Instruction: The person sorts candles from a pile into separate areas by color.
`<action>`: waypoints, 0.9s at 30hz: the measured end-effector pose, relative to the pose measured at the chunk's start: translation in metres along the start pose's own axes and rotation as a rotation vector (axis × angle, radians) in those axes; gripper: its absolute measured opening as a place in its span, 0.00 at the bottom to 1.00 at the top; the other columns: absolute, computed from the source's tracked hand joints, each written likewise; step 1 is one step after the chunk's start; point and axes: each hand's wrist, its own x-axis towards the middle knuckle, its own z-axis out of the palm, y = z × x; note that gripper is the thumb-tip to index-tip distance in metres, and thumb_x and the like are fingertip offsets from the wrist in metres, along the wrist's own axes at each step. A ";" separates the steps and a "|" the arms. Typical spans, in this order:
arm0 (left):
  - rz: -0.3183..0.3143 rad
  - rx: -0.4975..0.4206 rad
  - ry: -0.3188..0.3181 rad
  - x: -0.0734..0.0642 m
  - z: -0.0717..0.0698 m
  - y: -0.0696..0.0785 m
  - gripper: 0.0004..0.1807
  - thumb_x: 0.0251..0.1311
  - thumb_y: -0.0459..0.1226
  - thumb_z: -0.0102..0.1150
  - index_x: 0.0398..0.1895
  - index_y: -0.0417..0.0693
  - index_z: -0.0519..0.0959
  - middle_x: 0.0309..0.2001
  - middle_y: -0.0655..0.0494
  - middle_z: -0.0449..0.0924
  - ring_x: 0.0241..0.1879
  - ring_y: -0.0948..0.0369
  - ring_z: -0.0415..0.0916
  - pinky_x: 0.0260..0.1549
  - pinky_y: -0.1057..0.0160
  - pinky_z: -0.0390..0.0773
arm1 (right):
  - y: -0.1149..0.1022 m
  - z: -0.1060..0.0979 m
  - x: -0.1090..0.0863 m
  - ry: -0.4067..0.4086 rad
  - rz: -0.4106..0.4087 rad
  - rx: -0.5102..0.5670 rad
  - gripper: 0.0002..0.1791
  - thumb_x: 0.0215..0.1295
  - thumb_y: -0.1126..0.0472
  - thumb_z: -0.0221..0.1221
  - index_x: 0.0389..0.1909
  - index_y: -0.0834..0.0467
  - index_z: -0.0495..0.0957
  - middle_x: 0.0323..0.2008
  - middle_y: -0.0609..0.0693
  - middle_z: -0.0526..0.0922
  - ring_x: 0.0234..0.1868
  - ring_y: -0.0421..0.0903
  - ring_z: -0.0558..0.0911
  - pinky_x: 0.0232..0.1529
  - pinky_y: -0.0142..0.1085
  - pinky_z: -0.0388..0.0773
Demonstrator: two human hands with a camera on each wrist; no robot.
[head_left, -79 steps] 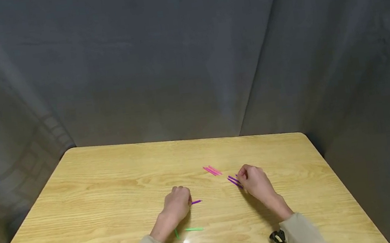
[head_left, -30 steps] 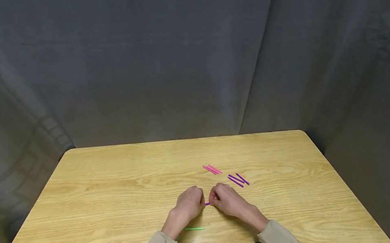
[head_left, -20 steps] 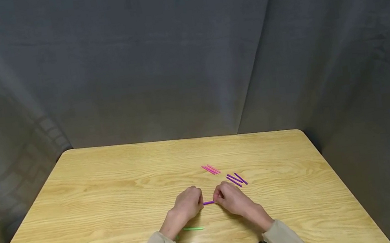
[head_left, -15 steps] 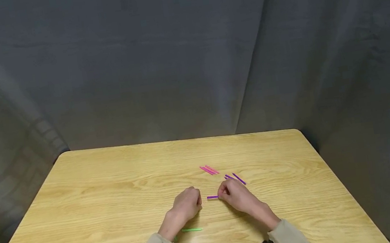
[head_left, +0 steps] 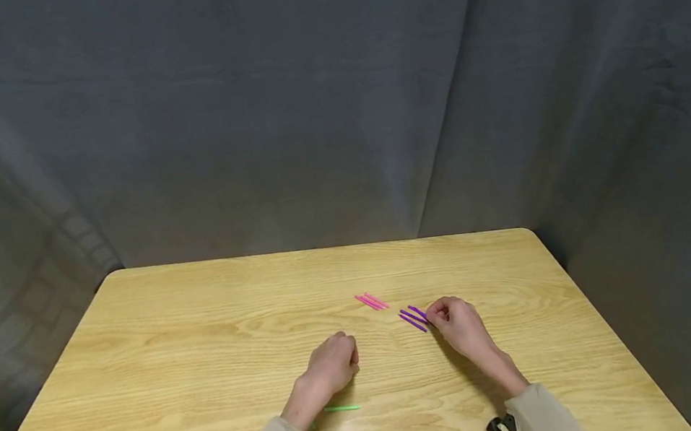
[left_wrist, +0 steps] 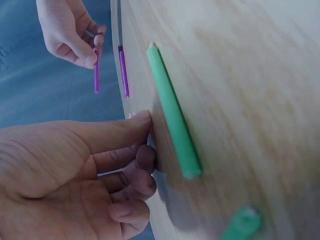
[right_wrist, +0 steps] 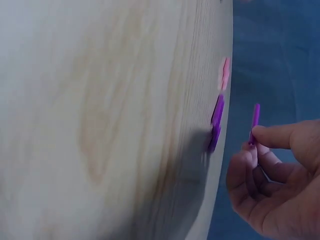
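Note:
My right hand (head_left: 460,326) pinches a thin purple candle (right_wrist: 255,116) by one end, between thumb and fingertips. It is held close over a small group of purple candles (right_wrist: 217,120) that lie slanted on the table. To the left, my left hand (head_left: 331,363) rests low over the wood with loosely curled fingers and nothing between them. Close to that hand in the left wrist view lies a green candle (left_wrist: 172,112) with a pale wick tip. The end of a second green candle (left_wrist: 242,223) shows at the lower edge there; the left forearm mostly hides it in the head view.
Several pink candles (head_left: 371,302) lie side by side just beyond the purple group. The wooden table (head_left: 202,322) has rounded far corners, with grey curtains (head_left: 279,108) behind and at both sides. Light glares off the table near the left wrist.
The purple candle passed from the left hand to the right, which has carried it right and away to the purple group. The left hand released it and has stayed nearly still since.

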 end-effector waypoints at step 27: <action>0.091 -0.096 0.011 -0.036 -0.007 -0.026 0.11 0.53 0.31 0.68 0.23 0.49 0.74 0.24 0.63 0.66 0.27 0.65 0.62 0.23 0.69 0.67 | 0.026 -0.005 0.007 -0.056 0.128 -0.023 0.05 0.61 0.67 0.61 0.26 0.64 0.81 0.21 0.48 0.79 0.20 0.41 0.70 0.21 0.31 0.66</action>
